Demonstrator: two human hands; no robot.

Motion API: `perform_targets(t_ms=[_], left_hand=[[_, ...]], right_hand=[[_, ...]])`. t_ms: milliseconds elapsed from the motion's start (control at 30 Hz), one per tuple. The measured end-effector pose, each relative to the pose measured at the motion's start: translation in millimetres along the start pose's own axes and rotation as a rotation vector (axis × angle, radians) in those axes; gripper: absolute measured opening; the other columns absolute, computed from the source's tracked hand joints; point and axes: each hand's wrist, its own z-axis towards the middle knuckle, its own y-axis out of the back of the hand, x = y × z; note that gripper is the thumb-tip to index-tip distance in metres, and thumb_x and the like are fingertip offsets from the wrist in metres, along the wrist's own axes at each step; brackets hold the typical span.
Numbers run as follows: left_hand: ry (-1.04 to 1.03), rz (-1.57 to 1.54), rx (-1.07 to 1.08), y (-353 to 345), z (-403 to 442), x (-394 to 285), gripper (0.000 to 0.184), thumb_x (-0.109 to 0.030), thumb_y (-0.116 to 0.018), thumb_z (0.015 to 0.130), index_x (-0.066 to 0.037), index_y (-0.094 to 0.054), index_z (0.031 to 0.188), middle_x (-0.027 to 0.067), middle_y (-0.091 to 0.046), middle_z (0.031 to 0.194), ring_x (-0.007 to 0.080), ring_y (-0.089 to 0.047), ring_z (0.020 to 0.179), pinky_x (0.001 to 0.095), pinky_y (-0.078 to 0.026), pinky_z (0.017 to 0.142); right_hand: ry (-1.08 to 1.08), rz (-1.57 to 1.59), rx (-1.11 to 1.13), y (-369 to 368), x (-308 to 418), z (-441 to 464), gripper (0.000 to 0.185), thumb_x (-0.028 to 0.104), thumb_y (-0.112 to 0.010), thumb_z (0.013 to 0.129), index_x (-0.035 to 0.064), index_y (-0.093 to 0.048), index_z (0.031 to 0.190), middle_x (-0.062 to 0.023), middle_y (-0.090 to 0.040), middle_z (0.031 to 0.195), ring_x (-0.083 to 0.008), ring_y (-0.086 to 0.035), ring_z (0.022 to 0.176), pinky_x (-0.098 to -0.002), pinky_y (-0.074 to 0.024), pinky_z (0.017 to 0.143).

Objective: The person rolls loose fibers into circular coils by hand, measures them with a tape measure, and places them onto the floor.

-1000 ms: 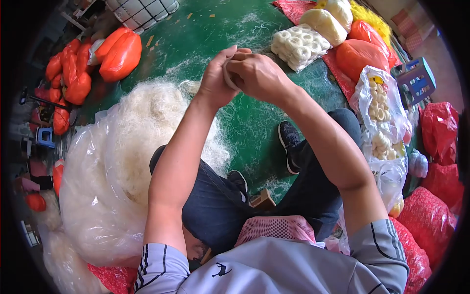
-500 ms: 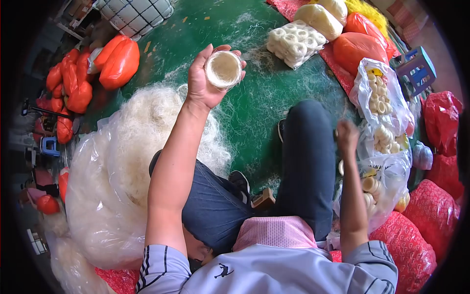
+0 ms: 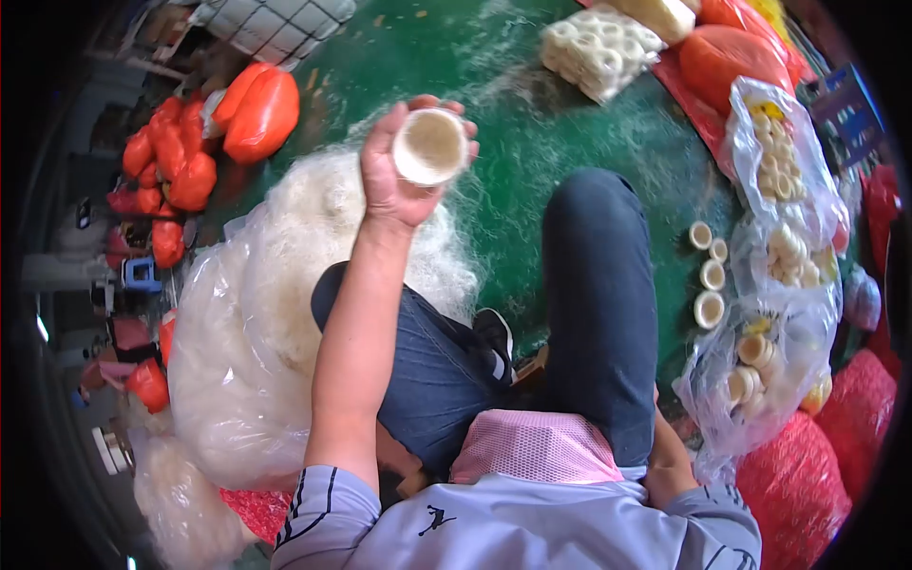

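My left hand is raised ahead of me, its fingers wrapped round a pale, round, hollow cup-like piece. The piece has a thick whitish rim, its opening facing up toward me. My right forearm goes down beside my right thigh, and the hand itself is hidden behind the leg. Beyond that leg, several small beige round pieces of similar shape stand in a row on the green floor. Below my left hand lies a big heap of whitish loose fibre, partly in a clear plastic bag.
Clear bags of round pieces line the right side, with red bags nearby. A pack of white rings lies ahead on the green floor. Orange bags are at the left. A blue crate stands far right.
My right hand has drawn back from beside the right knee to behind my thigh. The row of small round pieces now shows fully. My left hand still holds its piece; the view has shifted.
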Motion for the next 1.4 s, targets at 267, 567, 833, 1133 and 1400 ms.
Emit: perform_targets(t_ms=[267,567,833,1133,1400], left_hand=[[0.153,-0.048,0.087,12.9,-5.9,-3.4,0.043,-0.028,-0.063,0.097,0.0,-0.063,0.13,0.0249,-0.053,0.142,0.0439,-0.051,0.129,0.0586,-0.046,0.11],[0.204,-0.052,0.162,11.9,3.7,-1.7,0.042,-0.022,-0.061,0.1,0.005,-0.059,0.132,0.0232,-0.05,0.146,0.0394,-0.045,0.133,0.0554,-0.043,0.114],[0.141,-0.139,0.063,1.4,1.2,10.8,0.041,-0.034,-0.063,0.098,-0.002,-0.066,0.124,0.0243,-0.064,0.128,0.0467,-0.058,0.122,0.0596,-0.05,0.103],[0.014,-0.06,0.039,-20.8,-8.2,7.9,0.041,-0.04,-0.055,0.103,-0.004,-0.069,0.117,0.0214,-0.068,0.119,0.0403,-0.066,0.106,0.0537,-0.056,0.091],[-0.105,-0.087,0.008,-19.6,-25.1,-17.8,0.045,-0.043,-0.051,0.104,-0.004,-0.067,0.119,0.0206,-0.069,0.116,0.039,-0.068,0.103,0.053,-0.057,0.088]], right_hand=[[-0.435,0.451,-0.32,56.5,65.9,-101.5,0.042,0.02,-0.067,0.085,0.0005,-0.063,0.121,-0.0261,-0.068,0.124,-0.0413,-0.065,0.121,-0.0475,-0.0524,0.101],[0.054,0.275,-0.464,84.3,84.5,-123.1,0.074,0.028,-0.079,0.079,0.0092,-0.043,0.141,-0.0226,-0.054,0.133,-0.0432,-0.063,0.115,-0.0492,-0.054,0.096],[-0.001,0.177,-0.336,140.8,128.5,-101.1,0.049,0.039,-0.077,0.072,0.0066,-0.064,0.107,-0.0202,-0.072,0.11,-0.0351,-0.072,0.103,-0.0472,-0.0554,0.086],[0.762,1.869,-0.192,344.5,203.4,-187.8,0.013,0.015,-0.069,0.096,0.0046,-0.061,0.094,-0.0082,-0.064,0.098,-0.0229,-0.067,0.092,-0.0334,-0.0583,0.081],[1.302,0.532,-0.965,377.5,430.0,-417.8,0.042,0.01,-0.091,0.077,0.0036,-0.065,0.109,-0.0031,-0.07,0.095,-0.0121,-0.066,0.083,-0.0292,-0.0562,0.079]])
